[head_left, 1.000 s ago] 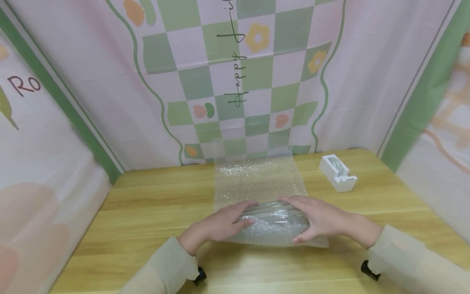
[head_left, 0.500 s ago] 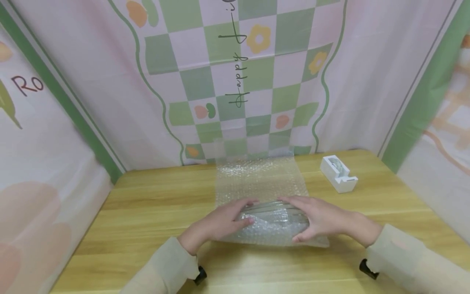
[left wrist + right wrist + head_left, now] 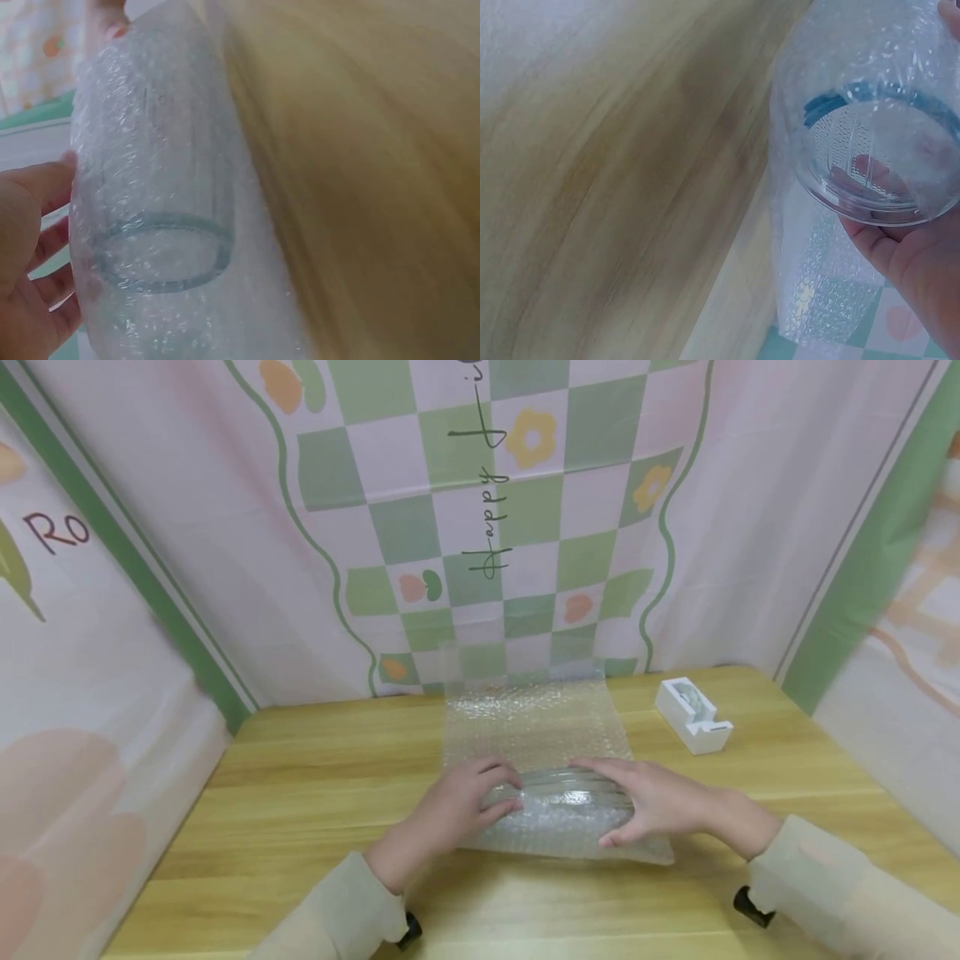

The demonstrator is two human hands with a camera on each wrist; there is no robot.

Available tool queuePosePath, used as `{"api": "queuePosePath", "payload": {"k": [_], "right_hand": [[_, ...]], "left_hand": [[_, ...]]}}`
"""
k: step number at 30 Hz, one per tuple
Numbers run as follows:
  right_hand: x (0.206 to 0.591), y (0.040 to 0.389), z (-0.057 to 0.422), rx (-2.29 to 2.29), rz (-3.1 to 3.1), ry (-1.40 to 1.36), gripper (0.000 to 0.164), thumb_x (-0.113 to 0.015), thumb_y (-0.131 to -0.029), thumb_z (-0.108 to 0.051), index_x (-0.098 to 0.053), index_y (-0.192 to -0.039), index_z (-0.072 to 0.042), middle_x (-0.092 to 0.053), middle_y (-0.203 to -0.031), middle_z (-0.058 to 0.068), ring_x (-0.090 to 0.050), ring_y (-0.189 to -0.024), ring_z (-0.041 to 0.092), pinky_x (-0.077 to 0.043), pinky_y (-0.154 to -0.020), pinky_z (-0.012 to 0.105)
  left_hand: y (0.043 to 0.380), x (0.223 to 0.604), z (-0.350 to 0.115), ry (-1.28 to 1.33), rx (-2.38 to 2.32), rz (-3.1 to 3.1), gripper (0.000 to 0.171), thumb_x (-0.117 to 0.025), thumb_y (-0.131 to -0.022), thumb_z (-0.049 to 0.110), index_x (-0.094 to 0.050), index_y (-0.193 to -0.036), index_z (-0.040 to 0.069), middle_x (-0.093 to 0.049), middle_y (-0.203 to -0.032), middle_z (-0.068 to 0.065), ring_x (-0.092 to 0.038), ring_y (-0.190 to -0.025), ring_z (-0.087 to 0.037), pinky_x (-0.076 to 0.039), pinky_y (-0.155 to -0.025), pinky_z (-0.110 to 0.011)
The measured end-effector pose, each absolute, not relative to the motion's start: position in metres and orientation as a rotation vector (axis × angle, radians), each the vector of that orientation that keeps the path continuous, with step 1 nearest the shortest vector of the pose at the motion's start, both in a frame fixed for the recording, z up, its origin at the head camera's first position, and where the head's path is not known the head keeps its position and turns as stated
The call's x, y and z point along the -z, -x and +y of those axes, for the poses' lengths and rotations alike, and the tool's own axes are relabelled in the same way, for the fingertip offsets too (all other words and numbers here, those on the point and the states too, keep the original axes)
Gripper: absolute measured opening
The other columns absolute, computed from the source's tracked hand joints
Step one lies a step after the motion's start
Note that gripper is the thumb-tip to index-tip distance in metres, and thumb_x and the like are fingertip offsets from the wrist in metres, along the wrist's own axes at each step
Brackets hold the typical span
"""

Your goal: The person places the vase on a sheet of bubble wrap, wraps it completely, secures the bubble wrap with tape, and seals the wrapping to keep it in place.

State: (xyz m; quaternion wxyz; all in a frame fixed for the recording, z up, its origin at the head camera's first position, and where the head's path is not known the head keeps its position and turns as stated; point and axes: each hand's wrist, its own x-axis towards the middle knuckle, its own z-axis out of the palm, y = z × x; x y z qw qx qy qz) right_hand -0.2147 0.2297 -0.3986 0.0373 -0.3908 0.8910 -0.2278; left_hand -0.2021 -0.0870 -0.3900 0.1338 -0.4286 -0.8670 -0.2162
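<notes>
A clear, ribbed glass vessel [image 3: 573, 782] lies on its side across a sheet of bubble wrap [image 3: 536, 722], whose near part is folded up over its front. My left hand [image 3: 459, 800] holds the wrapped left end, fingers bent over the top and thumb on the near side. At the other end, my right hand [image 3: 663, 797] grips the vessel with thumb in front and fingers behind. In the left wrist view, a round edge of the glass [image 3: 161, 286] shows through the wrap. The right wrist view shows the round right end [image 3: 870, 214], with fingers visible through it.
A white tape dispenser [image 3: 693, 716] with a roll of clear tape stands on the wooden table [image 3: 322, 777], back right. The far end of the bubble wrap rises against the patterned curtain [image 3: 525, 518] behind the table. Similar fabric hangs at both sides.
My left hand has shifted slightly right, its fingers bending more over the wrapped glass. The right hand stays nearly still around its end, and the vessel has hardly moved.
</notes>
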Motion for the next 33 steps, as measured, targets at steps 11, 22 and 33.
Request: {"api": "queuePosePath", "payload": {"k": [11, 22, 33], "right_hand": [[0.395, 0.221, 0.228, 0.752, 2.676, 1.142, 0.103, -0.084, -0.078, -0.054, -0.039, -0.155, -0.003, -0.047, -0.149, 0.030, -0.050, -0.131, 0.050, -0.041, -0.106, 0.066], [0.395, 0.224, 0.233, 0.810, 2.606, 1.057, 0.100, -0.081, -0.082, -0.053, -0.035, -0.158, -0.006, -0.042, -0.152, 0.031, -0.044, -0.134, 0.055, -0.037, -0.106, 0.071], [0.389, 0.220, 0.232, 0.826, 2.571, 1.043, 0.100, -0.082, -0.082, -0.048, -0.035, -0.157, -0.002, -0.043, -0.150, 0.033, -0.045, -0.132, 0.056, -0.038, -0.104, 0.073]], "left_hand": [[0.197, 0.397, -0.084, 1.335, 0.488, -2.379, 0.030, -0.071, -0.097, 0.013, -0.072, -0.126, 0.006, -0.069, -0.128, -0.013, -0.068, -0.115, -0.026, -0.053, -0.101, -0.034], [0.189, 0.397, -0.081, 1.317, 0.133, -2.675, 0.099, -0.070, -0.088, 0.064, -0.034, -0.159, 0.005, -0.037, -0.161, -0.014, -0.042, -0.143, -0.035, -0.034, -0.118, -0.047], [0.191, 0.405, -0.071, 1.230, 0.093, -2.711, 0.108, -0.087, -0.078, 0.046, -0.029, -0.162, 0.010, -0.044, -0.155, -0.015, -0.050, -0.136, -0.036, -0.042, -0.112, -0.052]]}}
